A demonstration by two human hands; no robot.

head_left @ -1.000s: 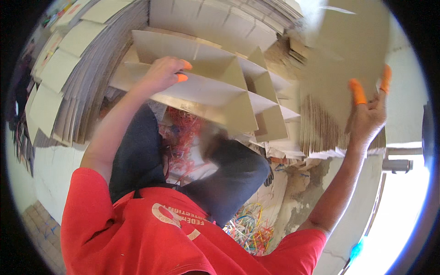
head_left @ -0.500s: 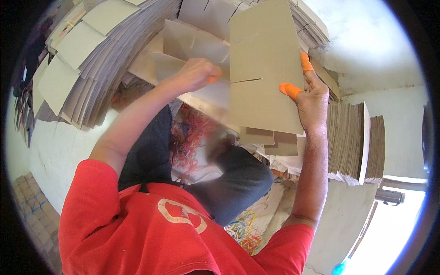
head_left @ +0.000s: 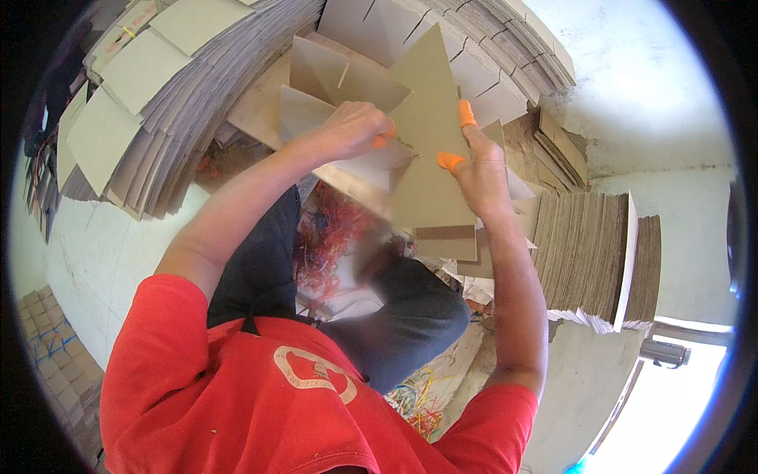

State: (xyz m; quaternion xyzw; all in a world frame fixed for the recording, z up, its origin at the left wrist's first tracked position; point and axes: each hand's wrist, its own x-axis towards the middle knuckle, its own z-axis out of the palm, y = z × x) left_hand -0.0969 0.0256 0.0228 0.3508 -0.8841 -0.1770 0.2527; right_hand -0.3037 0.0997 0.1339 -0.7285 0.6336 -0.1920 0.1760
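Observation:
A brown cardboard sheet [head_left: 430,158] stands tilted in front of me, held at its right edge by my right hand [head_left: 483,175]. Orange finger covers show on that hand's thumb and a finger. My left hand [head_left: 351,130] is closed, with orange at its fingertips, at the upper edge of a pale cardboard strip [head_left: 371,172]; its exact pinch is partly hidden. Behind it, a slotted cardboard strip [head_left: 320,69] stands upright, crossing other pieces near the sheet. Smaller cardboard flaps [head_left: 446,243] show below the sheet.
Tall stacks of cardboard [head_left: 178,103] rise at the left. Slotted sheets [head_left: 474,67] are stacked at the back, and another cardboard stack [head_left: 580,253] stands at the right against the wall. Red plastic strands [head_left: 324,229] lie between my legs.
My right hand has moved left, and the sheet has turned more edge-on, meeting the standing strips. The left hand has shifted slightly right.

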